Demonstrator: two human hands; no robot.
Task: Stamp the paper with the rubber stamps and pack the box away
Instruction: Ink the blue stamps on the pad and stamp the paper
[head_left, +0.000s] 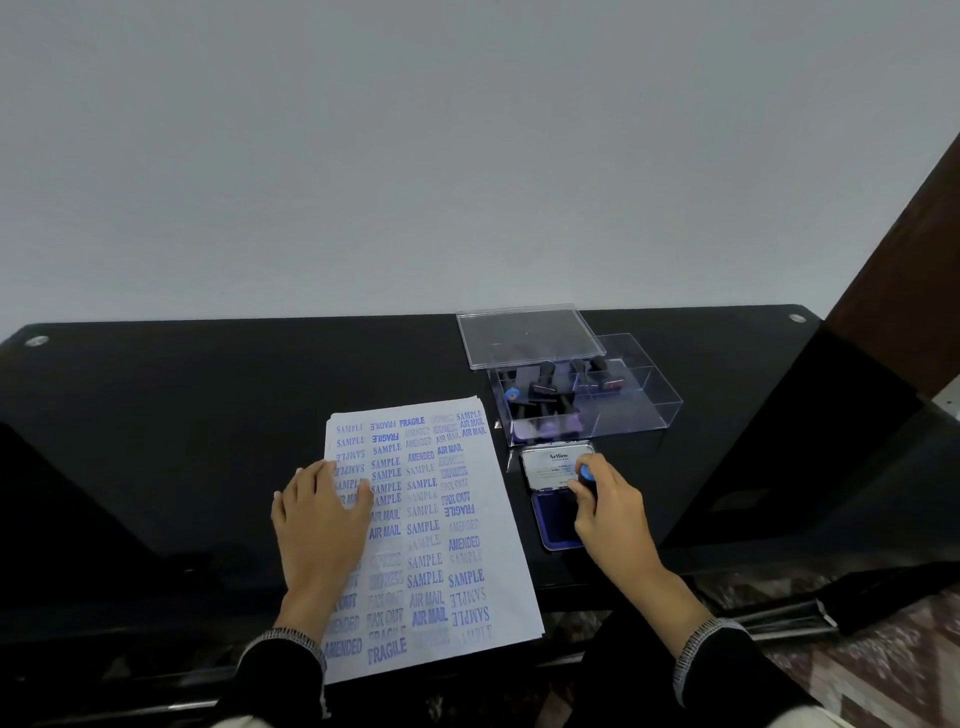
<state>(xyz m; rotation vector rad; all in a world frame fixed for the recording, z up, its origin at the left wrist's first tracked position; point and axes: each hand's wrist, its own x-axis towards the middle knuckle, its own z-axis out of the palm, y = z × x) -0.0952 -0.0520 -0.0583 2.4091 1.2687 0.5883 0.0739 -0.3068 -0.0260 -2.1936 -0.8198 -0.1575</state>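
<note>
My left hand (324, 512) lies flat, fingers straight, on the paper (431, 540) to pin it for stamping. Right of the paper, my right hand (605, 512) grips a stamp (588, 474) over the open ink pad (558, 493), apparently to load ink; its face is hidden. Beyond the pad stands the clear box (587, 400) holding more stamps, lid (524, 335) off, contents blurred.
</note>
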